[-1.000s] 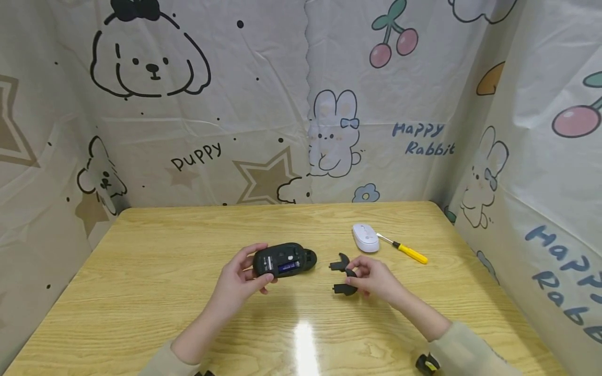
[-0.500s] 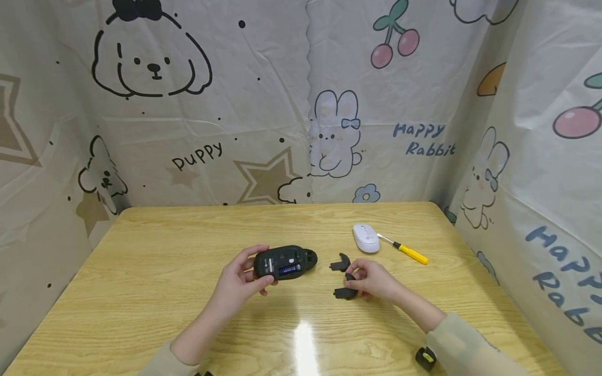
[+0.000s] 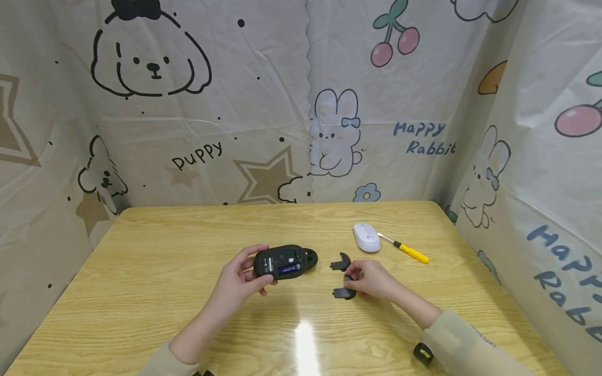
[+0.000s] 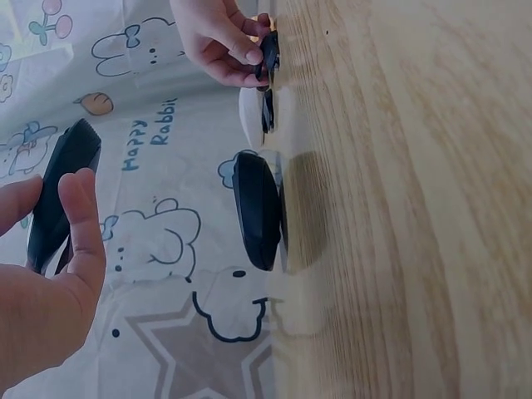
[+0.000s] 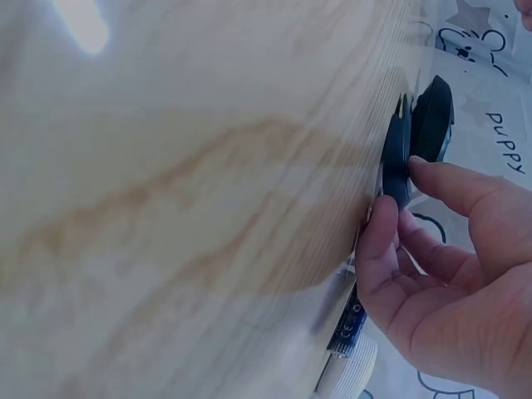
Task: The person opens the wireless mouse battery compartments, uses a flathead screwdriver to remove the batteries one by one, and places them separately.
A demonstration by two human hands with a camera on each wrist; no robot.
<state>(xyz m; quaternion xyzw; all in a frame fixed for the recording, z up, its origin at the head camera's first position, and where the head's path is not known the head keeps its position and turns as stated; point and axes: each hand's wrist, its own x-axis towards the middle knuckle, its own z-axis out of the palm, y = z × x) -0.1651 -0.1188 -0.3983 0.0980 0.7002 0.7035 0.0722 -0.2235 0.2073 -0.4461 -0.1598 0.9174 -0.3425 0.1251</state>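
Observation:
My left hand holds a black computer mouse with its underside up, thumb on the near edge; a blue battery lies in its open bay. Beneath it, close over the table in the left wrist view, is a second black rounded thing; in the head view mostly hidden, with one round end showing. My right hand pinches a dark curved part between thumb and fingers, low over the table. A similar black hooked piece with a tab lies just beyond those fingers.
A white mouse lies farther back, beside a screwdriver with a yellow handle. A small black device sits by the right sleeve. Printed cloth encloses the table at the back and sides.
My right hand has shifted slightly toward the near edge, and the dark tabbed part at its fingers has moved slightly and tilted. My left hand with the mouse stays nearly still.

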